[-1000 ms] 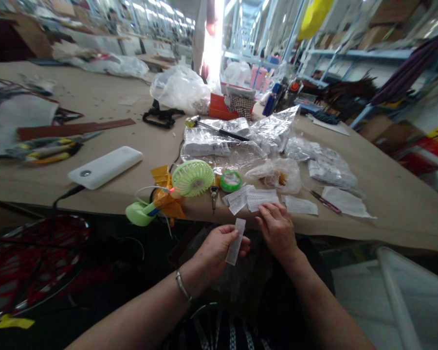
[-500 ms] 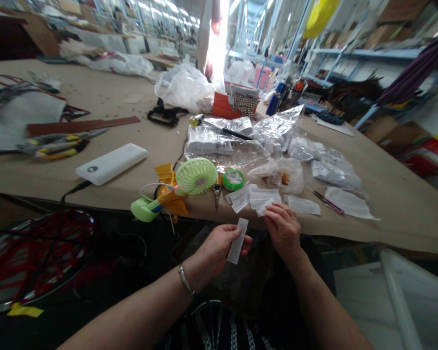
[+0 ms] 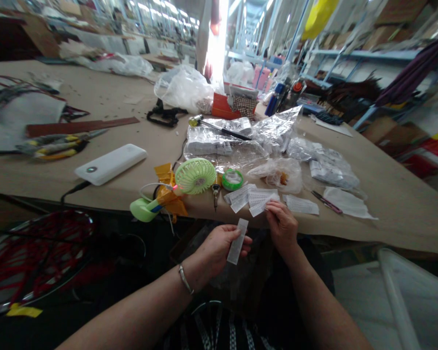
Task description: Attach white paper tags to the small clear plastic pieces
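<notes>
My left hand (image 3: 219,245) pinches a narrow white label strip (image 3: 237,241) between thumb and fingers, just off the table's front edge. My right hand (image 3: 282,226) has its fingertips drawn together at the right end of a fanned stack of printed labels (image 3: 261,199). Whether a label is between those fingertips I cannot make out. Left of that stack lies another fan of labels (image 3: 240,197). More printed strips (image 3: 301,204) rest to the right of my right hand. Behind the labels sits a green tape roll (image 3: 232,180), with a small screwdriver-like tool (image 3: 216,194) beside it.
A green handheld fan (image 3: 195,176) is taped at the table edge, cabled near a white power bank (image 3: 111,164). Clear plastic bags of labels (image 3: 219,141) lie behind, with a hammer (image 3: 222,129) on top. A pen-like cutter (image 3: 326,201) and pliers (image 3: 62,145) are also on the table.
My right fingertips have shifted slightly at the label stack, and the white piece seen under them before no longer shows. My left hand keeps the strip in the same place.
</notes>
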Demonstrator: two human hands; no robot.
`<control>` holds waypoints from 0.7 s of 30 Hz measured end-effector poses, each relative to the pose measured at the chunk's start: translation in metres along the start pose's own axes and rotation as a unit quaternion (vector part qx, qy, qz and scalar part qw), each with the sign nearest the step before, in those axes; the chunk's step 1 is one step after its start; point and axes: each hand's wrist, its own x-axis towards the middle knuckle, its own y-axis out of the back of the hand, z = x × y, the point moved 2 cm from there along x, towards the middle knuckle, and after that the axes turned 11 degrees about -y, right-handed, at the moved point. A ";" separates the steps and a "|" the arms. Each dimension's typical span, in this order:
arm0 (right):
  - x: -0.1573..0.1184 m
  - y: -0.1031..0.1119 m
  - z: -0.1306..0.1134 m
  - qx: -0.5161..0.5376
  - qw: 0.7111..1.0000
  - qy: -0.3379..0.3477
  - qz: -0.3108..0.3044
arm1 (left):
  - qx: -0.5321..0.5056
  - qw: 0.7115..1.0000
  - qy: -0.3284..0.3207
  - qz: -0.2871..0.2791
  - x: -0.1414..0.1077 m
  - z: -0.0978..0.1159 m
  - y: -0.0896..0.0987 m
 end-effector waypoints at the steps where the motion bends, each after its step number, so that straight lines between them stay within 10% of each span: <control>1: 0.001 0.003 -0.001 0.009 1.000 0.004 0.012 | 0.000 1.000 0.000 0.000 0.000 0.000 0.000; 11: -0.027 0.006 -0.058 0.051 0.973 0.182 -0.128 | -0.102 0.993 -0.028 -0.052 -0.003 0.002 -0.005; 21: -0.045 -0.006 -0.062 0.014 0.963 0.203 -0.179 | -0.170 0.984 -0.044 -0.006 -0.001 -0.003 0.000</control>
